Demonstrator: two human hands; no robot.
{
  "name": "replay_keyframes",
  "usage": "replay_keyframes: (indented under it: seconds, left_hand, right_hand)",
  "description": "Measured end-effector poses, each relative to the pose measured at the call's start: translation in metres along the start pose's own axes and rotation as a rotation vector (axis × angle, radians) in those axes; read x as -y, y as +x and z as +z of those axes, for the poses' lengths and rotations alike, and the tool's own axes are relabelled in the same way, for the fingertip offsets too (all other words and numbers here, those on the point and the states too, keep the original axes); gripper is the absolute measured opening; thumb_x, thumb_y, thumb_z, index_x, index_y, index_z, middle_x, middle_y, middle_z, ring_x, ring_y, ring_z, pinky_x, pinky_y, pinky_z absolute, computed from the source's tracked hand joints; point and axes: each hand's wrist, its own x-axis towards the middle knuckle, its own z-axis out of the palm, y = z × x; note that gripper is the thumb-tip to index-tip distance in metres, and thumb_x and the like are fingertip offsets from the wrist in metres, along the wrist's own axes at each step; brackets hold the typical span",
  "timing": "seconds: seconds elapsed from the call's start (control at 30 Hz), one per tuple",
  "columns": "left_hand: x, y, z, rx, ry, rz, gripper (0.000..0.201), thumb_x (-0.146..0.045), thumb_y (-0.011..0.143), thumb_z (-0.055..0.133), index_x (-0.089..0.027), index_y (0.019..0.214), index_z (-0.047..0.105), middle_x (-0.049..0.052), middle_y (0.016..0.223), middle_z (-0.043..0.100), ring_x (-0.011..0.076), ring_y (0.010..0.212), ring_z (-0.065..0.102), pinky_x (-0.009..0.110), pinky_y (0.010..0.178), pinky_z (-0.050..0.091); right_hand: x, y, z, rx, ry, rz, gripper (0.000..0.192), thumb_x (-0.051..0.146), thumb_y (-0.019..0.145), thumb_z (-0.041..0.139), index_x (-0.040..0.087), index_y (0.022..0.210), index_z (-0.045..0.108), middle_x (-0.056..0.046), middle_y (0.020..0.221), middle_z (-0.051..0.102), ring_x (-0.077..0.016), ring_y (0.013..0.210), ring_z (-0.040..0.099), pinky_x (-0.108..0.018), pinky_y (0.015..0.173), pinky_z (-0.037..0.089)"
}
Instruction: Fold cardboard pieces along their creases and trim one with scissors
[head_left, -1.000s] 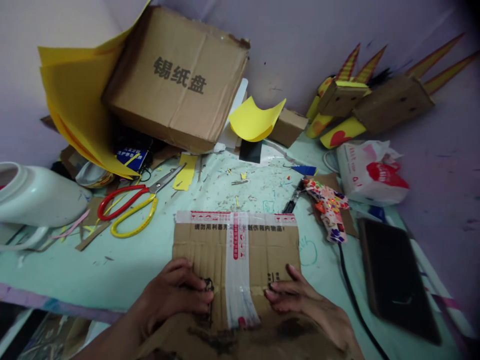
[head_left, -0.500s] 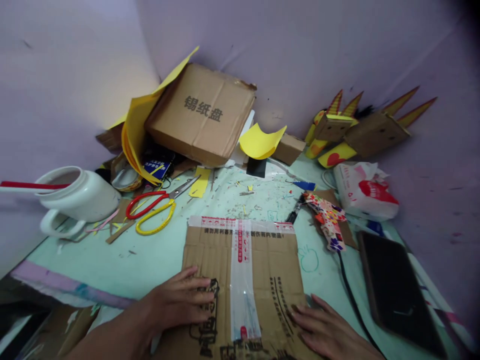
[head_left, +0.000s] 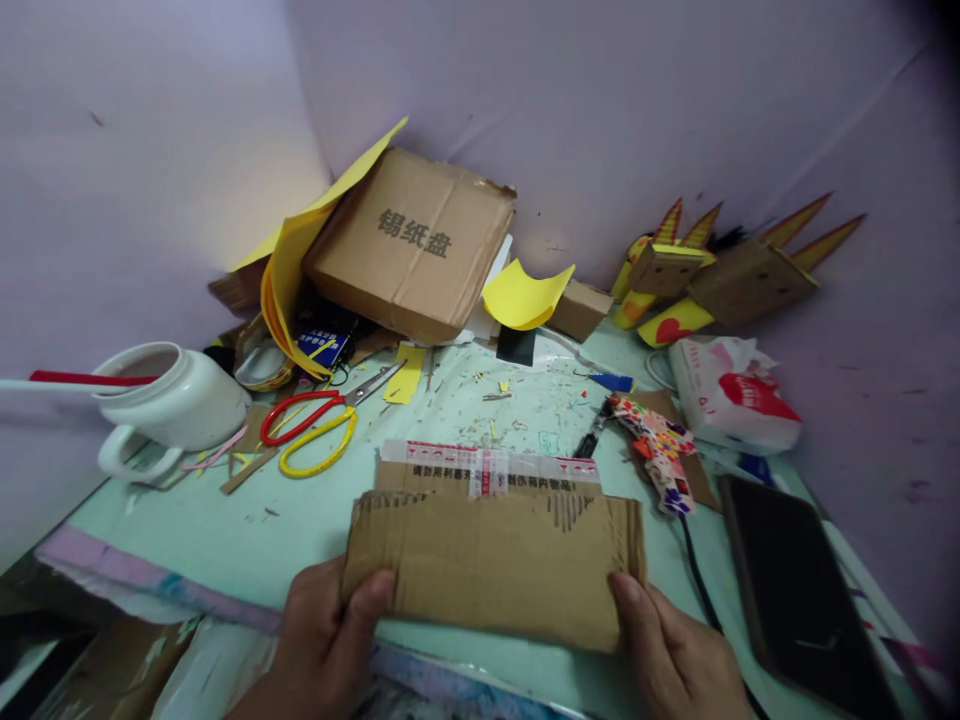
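A brown piece of cardboard point(head_left: 495, 580) lies at the near edge of the table, its near part bent up and over toward the far part. A taped strip with red printing shows beyond the fold. My left hand point(head_left: 330, 625) grips the left end, thumb on the near face and fingers hidden behind. At the right end my right hand point(head_left: 671, 635) holds it the same way. Scissors point(head_left: 322, 425) with one red and one yellow handle lie open beyond my left hand. A glue gun point(head_left: 660, 455) wrapped in flowered covering rests beyond my right hand.
A white mug point(head_left: 180, 400) lies tipped at the left. Behind stand a cardboard box point(head_left: 412, 240) and yellow sheets point(head_left: 289, 270). To the right are a tissue pack point(head_left: 735, 390), a black phone point(head_left: 802, 580) and horned cardboard figures point(head_left: 750, 275). Paper scraps litter the table.
The cardboard lay flat under both hands. Now its near part is folded up and away from me, hiding most of the printed face, and both hands have closed on its ends.
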Motion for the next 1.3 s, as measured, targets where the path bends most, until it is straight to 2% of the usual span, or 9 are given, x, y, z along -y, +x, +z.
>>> replay_keyframes:
  seconds: [0.17,0.33,0.4,0.57,0.77,1.0,1.17,1.23,1.3]
  left_hand:
    - [-0.022,0.02,0.018,-0.107,-0.006,-0.065,0.036,-0.031,0.089,0.037,-0.022,0.055,0.044,-0.004,0.049,0.049,0.0117,0.044,0.046,0.023,0.048,0.036]
    - [-0.011,0.024,0.021,-0.095,0.199,-0.04,0.04,-0.034,0.09,0.036,-0.022,0.053,0.045,-0.001,0.05,0.052,0.0137,0.047,0.051,0.026,0.051,0.035]
    - [-0.007,0.026,0.02,-0.033,0.314,-0.07,0.045,-0.038,0.091,0.031,-0.022,0.052,0.044,0.0,0.049,0.053,0.0148,0.048,0.054,0.027,0.052,0.034]
    - [-0.012,0.046,0.014,0.344,0.657,-0.259,0.052,-0.04,0.09,0.019,-0.021,0.06,0.057,0.008,0.063,0.067,0.0263,0.068,0.066,0.033,0.059,0.04]
    - [-0.032,0.064,0.008,0.414,0.736,-0.31,0.055,-0.043,0.089,0.026,-0.017,0.066,0.067,0.017,0.071,0.071,0.038,0.075,0.067,0.043,0.061,0.044]
    - [-0.04,0.064,0.006,0.307,0.726,-0.297,0.044,-0.042,0.09,0.027,-0.014,0.093,0.06,0.015,0.086,0.068,0.0327,0.08,0.067,0.04,0.063,0.046]
    - [-0.032,0.054,0.007,0.159,0.649,-0.25,0.036,-0.041,0.09,0.026,-0.018,0.084,0.053,0.01,0.093,0.062,0.028,0.09,0.062,0.035,0.066,0.045]
    - [-0.027,0.048,0.004,0.075,0.468,-0.228,0.033,-0.046,0.087,0.033,-0.019,0.085,0.053,0.006,0.091,0.063,0.0243,0.089,0.061,0.033,0.07,0.046]
    - [-0.024,0.043,-0.001,0.051,0.128,-0.236,0.036,-0.051,0.078,0.046,-0.019,0.092,0.055,0.004,0.09,0.066,0.0222,0.086,0.062,0.031,0.071,0.049]
  right_hand:
    - [0.001,0.014,0.011,-0.002,-0.074,0.073,0.058,0.056,0.091,0.025,0.021,0.065,0.063,-0.003,0.053,0.064,-0.0191,0.052,0.062,-0.024,0.05,0.041]
    - [-0.002,0.028,0.012,0.065,-0.254,0.096,0.06,0.053,0.092,0.018,0.024,0.073,0.067,-0.007,0.06,0.07,-0.0238,0.056,0.067,-0.027,0.046,0.044]
    - [-0.001,0.035,0.012,0.106,-0.347,0.065,0.059,0.049,0.092,0.018,0.023,0.077,0.068,-0.008,0.058,0.07,-0.0241,0.052,0.067,-0.028,0.043,0.043]
    - [0.01,0.052,0.011,0.178,-0.584,0.029,0.056,0.039,0.092,0.023,0.018,0.069,0.069,-0.013,0.05,0.067,-0.0243,0.045,0.065,-0.028,0.038,0.041]
    - [0.021,0.057,0.012,0.24,-0.73,0.022,0.053,0.035,0.094,0.025,0.013,0.075,0.069,-0.016,0.052,0.067,-0.0268,0.05,0.068,-0.03,0.041,0.043]
    - [0.024,0.051,0.015,0.164,-0.737,0.032,0.05,0.035,0.094,0.026,0.012,0.079,0.068,-0.015,0.05,0.065,-0.0255,0.047,0.066,-0.029,0.042,0.041]
    - [0.018,0.048,0.013,0.096,-0.655,0.024,0.051,0.037,0.095,0.023,0.016,0.073,0.064,-0.013,0.056,0.067,-0.0237,0.049,0.064,-0.028,0.044,0.038]
    - [0.013,0.045,0.01,0.08,-0.604,0.004,0.053,0.038,0.095,0.018,0.018,0.072,0.061,-0.01,0.057,0.067,-0.0225,0.052,0.064,-0.027,0.047,0.038]
    - [0.006,0.041,0.004,0.024,-0.474,-0.023,0.056,0.045,0.095,0.015,0.021,0.067,0.056,-0.007,0.055,0.064,-0.0205,0.051,0.061,-0.026,0.047,0.038]
